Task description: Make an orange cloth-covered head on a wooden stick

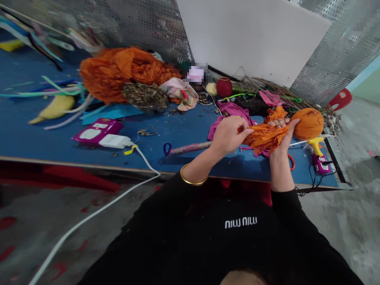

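Note:
Both hands hold a crumpled piece of orange cloth (265,135) just above the blue table (184,130). My left hand (230,134), with a gold bangle on its wrist, pinches the cloth's left edge. My right hand (282,134) cups the cloth from the right, fingers curled over its top. A thin pinkish stick (190,148) with a purple looped end lies on the table under my left wrist. An orange cloth-wrapped ball (308,123) sits just right of my right hand.
A yellow glue gun (317,149) lies near the table's right edge. A large orange cloth heap (124,71) and dried plant matter (145,97) sit at the back. A white charger (114,141), magenta box (95,130), red ball (224,87), pink scraps and twigs lie about.

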Available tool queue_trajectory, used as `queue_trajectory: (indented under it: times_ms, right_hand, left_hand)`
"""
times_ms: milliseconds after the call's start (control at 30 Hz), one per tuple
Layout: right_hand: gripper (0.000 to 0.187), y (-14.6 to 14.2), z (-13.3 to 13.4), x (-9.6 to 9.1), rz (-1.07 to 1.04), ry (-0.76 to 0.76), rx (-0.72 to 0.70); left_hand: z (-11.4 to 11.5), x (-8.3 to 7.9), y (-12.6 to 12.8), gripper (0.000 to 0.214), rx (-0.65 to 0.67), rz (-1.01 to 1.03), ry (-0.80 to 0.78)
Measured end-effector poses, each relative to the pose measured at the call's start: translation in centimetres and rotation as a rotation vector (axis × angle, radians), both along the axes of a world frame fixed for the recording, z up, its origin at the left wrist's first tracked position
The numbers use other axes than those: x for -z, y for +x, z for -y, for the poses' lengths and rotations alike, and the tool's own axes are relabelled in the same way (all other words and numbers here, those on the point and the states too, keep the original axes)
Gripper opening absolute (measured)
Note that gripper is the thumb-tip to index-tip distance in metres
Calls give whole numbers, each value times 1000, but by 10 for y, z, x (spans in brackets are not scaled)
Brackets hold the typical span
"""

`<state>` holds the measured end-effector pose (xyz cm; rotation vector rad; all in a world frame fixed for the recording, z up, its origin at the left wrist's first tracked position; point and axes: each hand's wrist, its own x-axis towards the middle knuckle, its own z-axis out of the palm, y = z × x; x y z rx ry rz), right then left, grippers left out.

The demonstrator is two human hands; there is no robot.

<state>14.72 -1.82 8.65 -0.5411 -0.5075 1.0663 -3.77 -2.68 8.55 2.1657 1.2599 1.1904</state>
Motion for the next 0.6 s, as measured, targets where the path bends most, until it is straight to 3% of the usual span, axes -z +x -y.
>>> queue_trajectory:
  times_ms: [100,167,233,300,400,500,600]
  right_hand:
    - [45,0,1,2,-66,-3,-18]
    - [43,-3,0,6,-78,-8,-35]
    - [41,-8,-3,10,-80,-21,-57]
    - [37,-15,-7,15,-61,-33,-92]
    - [33,-26,-15,20,2,-40,-110]
    - [36,-35,-23,24,47,-24,-20]
    - [42,-35,-30,27,103,-3,12]
  left_hand:
    - [-4,18,-22,22,11,-32,-105]
    - [-4,21,-32,22,-67,-58,-135]
    - [-2,13,-31,18,-188,-21,-36]
    - [-1,-6,-19,20,-225,20,111]
    - [-10,-42,14,32,-57,-102,159]
    - [-38,-73,45,37,114,-319,22]
    - [-71,-88,66,37,347,-421,-154]
